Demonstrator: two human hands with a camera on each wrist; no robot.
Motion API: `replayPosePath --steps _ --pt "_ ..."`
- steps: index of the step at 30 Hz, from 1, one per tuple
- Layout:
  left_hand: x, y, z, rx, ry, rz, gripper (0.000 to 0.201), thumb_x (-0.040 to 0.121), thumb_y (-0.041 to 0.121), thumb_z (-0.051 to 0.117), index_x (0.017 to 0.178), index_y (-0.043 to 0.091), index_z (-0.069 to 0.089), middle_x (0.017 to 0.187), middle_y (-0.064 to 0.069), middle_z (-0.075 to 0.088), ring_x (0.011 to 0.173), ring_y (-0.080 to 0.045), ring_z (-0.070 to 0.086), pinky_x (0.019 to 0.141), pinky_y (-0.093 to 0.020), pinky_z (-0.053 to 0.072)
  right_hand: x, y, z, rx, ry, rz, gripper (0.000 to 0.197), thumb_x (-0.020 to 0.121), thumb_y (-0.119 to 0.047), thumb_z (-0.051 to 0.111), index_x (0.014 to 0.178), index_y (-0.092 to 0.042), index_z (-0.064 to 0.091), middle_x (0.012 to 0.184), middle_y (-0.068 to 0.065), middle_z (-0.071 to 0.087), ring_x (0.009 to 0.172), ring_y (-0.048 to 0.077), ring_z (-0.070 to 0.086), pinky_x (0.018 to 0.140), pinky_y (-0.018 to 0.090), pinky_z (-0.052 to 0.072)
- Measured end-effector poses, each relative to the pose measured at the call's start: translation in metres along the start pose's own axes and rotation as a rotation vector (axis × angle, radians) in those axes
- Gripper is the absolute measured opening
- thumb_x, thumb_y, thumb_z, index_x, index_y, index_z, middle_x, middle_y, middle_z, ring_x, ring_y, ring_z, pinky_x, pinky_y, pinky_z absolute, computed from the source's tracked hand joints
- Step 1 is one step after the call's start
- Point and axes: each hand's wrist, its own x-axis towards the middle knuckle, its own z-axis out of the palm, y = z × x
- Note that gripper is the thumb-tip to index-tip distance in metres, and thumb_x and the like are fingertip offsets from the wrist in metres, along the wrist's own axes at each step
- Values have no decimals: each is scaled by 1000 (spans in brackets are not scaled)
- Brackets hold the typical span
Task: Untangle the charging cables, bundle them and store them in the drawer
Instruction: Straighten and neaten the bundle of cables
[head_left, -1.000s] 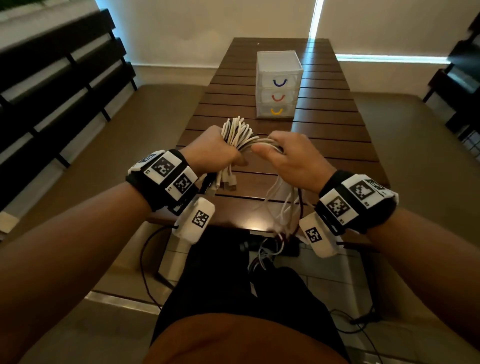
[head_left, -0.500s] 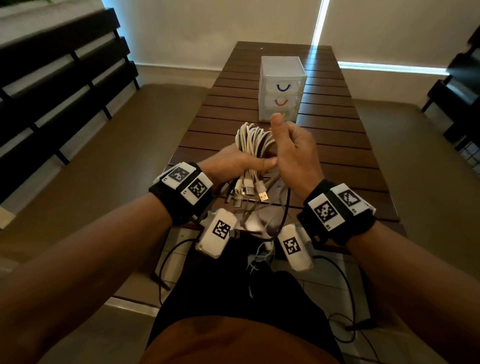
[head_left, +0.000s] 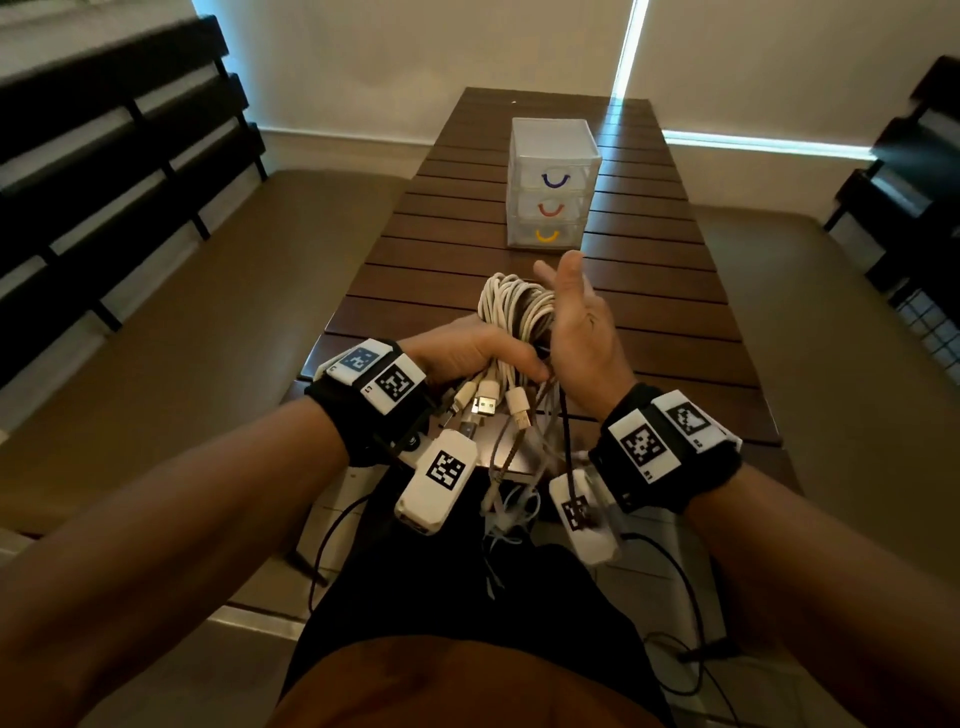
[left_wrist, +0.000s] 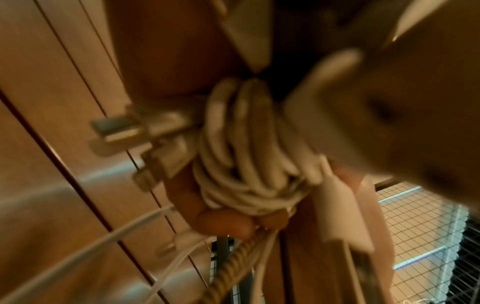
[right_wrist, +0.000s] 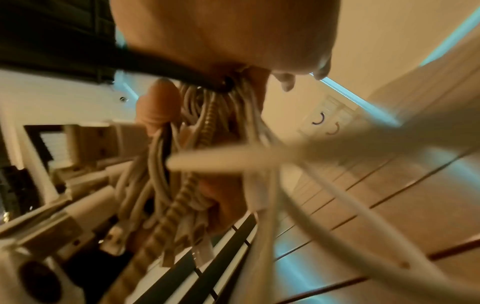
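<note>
Cables sit gathered in a pale looped bundle over the near end of our slatted wooden table, the largest thing in view, which runs away from us toward the wall. Well beyond the bundle stands the small white drawer unit, its three drawers all closed, with blue, red and yellow handles.

A second ago both hands were closed over the coil with the right pulling strands sideways. Since then the right hand has let go and turned upright: its fingers are straight and raised, its palm laid against the right side of the loops, grasping nothing that we can see from the head view. The right wrist view is too blurred to add more than a dark cord crossing under the palm. Our left hand remains clenched round the waist of the bundle, and the left wrist view shows the white loops lying across its palm with the fingers curled beneath.

Smaller still, the USB plugs fan out below the left fist, and a few loose tails hang past the table edge toward our lap.

We judge the coiling nearly done. Those hanging tails want wrapping in next, then a drawer must be opened.
</note>
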Motion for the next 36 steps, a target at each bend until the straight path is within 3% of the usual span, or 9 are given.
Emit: replayPosePath --steps 2,4,9,12,15,19,25,31,36 --pt "-2 1 4 -16 9 -17 39 59 11 78 95 -1 70 95 -22 69 85 -35 65 93 -51 47 1 0 -4 -16 -50 -35 91 87 -76 9 102 -10 70 104 -1 70 101 12 63 97 42 45" --pt "-1 1 10 -3 51 -30 46 54 12 79 96 -6 68 94 -26 67 84 -37 62 91 -51 48 2 -2 -8 13 -117 -61 82 100 -57 15 77 6 64 73 7 66 67 13 61 73 35 50" --pt "2 6 15 -27 43 17 35 53 9 77 86 1 67 85 -20 65 72 -29 61 73 -37 49 5 -15 -23 221 -304 -96 38 102 -34 37 125 -16 62 112 11 69 105 18 66 92 28 52" --pt "3 7 13 -21 61 61 40 52 12 78 89 2 67 89 -21 65 79 -31 61 79 -43 50 5 -26 -33 83 -380 -140 39 101 -38 40 131 -19 56 122 -2 64 112 2 60 96 18 45" --pt "5 6 11 -19 150 77 49 46 20 79 91 4 70 96 -20 69 87 -32 63 95 -53 47 4 -35 -39 16 -429 -87 55 103 -46 18 139 -18 49 128 -11 57 106 -15 54 92 3 37" --pt "5 4 12 -10 168 73 44 49 18 78 91 5 71 91 -15 70 85 -27 64 97 -53 46 5 -31 -43 -51 -448 -35 68 99 -53 4 147 -18 38 150 -2 41 136 7 38 116 26 23" --pt "0 4 12 17 142 26 38 50 20 79 85 10 71 85 -8 70 83 -25 65 95 -50 46 29 -44 -61 58 -422 -183 71 84 -68 17 134 -30 50 135 1 56 121 5 54 98 26 44" --pt "6 2 13 -9 70 38 46 46 23 82 87 8 69 87 -12 68 80 -27 64 84 -48 49 19 -46 -43 14 -580 -298 69 78 -75 37 118 -25 61 121 -1 64 113 8 62 95 22 48" --pt "2 1 16 -21 127 69 45 48 15 78 91 2 68 85 -12 70 78 -24 65 83 -43 51 13 -36 -38 103 -435 -228 46 98 -52 34 119 -23 62 122 -4 63 116 5 59 103 28 44"
